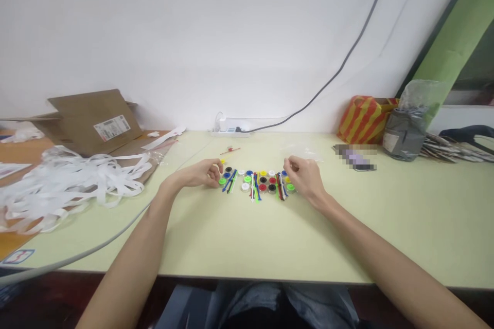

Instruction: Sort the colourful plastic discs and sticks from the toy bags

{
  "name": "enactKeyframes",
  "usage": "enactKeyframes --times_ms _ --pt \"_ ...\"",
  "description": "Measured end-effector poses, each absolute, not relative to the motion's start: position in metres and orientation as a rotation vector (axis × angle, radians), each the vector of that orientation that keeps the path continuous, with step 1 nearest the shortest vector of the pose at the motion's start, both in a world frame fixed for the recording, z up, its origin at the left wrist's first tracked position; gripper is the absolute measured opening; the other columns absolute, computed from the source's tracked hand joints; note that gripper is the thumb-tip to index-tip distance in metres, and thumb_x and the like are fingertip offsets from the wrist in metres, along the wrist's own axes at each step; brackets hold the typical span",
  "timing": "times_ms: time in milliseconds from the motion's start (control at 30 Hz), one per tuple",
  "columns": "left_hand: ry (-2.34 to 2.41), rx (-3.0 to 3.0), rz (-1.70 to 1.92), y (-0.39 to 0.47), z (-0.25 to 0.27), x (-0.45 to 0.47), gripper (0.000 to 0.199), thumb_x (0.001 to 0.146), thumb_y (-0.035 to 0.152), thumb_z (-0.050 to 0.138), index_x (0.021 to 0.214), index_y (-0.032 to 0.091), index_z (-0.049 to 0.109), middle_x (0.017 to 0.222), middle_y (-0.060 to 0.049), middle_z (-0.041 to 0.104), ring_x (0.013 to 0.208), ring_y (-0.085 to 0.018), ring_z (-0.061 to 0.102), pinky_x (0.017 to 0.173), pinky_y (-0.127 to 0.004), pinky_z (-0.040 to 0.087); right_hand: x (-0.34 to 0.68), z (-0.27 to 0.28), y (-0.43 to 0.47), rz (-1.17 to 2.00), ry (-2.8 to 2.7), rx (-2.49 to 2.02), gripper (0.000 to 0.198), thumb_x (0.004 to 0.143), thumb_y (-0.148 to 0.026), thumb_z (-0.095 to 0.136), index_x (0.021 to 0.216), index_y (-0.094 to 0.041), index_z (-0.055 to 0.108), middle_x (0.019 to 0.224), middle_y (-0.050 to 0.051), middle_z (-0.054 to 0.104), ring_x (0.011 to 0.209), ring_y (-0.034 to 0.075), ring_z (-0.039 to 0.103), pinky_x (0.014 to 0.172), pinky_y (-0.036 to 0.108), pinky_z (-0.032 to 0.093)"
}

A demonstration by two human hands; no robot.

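Discs (263, 187) and sticks (252, 188) lie grouped in front of the power strip (231, 132)

Judging by the lie of things, the laying-out looks well along. On the near side of the power strip, three bundles of coloured sticks stand apart from one another, with clusters of coloured discs beside and between them. One red piece (230, 149) lies by itself, nearer the power strip; whether it remains to be placed cannot be told. The left hand (204, 172), nearer than the power strip and to its left, has half-curled fingers at the end discs. The right hand (305, 177), nearer and to the right, is curled, thumb close to forefinger, over the opposite end. Whether either grips anything, I cannot tell.
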State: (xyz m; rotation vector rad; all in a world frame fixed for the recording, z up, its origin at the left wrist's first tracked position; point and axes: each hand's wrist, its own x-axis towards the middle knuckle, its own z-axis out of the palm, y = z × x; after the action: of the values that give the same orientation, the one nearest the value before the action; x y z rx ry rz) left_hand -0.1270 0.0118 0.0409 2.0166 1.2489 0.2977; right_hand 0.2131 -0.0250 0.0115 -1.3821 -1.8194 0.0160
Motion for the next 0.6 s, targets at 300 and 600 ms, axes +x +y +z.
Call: enactKeyframes --times_ms 300,600 --pt "1.461 2.208 0.531 0.015 0.038 -0.136 0.017 0.075 0.024 0.053 0.092 0.021 0.056 0.082 -0.003 0.067 0.072 -0.02 0.063 0.064 -0.029 0.045 0.172 0.018 0.0 -0.026 -2.156 -1.292 0.031 0.097 -0.028 0.042 0.077 -0.019 0.064 0.063 0.0 0.061 0.058 0.013 0.053 0.06 0.024 0.032" --pt "2.05 2.44 1.149 0.019 0.025 -0.118 0.027 0.09 0.018 0.039 0.11 0.022 0.057 0.09 -0.007 0.066 0.086 -0.024 0.062 0.073 -0.032 0.042 0.037 0.028 0.101 -0.065 -2.789 -0.954 0.026 0.087 -0.018 0.063 0.113 -0.02 0.069 0.115 0.011 0.066 0.111 0.024 0.058 0.088 0.03 0.041"
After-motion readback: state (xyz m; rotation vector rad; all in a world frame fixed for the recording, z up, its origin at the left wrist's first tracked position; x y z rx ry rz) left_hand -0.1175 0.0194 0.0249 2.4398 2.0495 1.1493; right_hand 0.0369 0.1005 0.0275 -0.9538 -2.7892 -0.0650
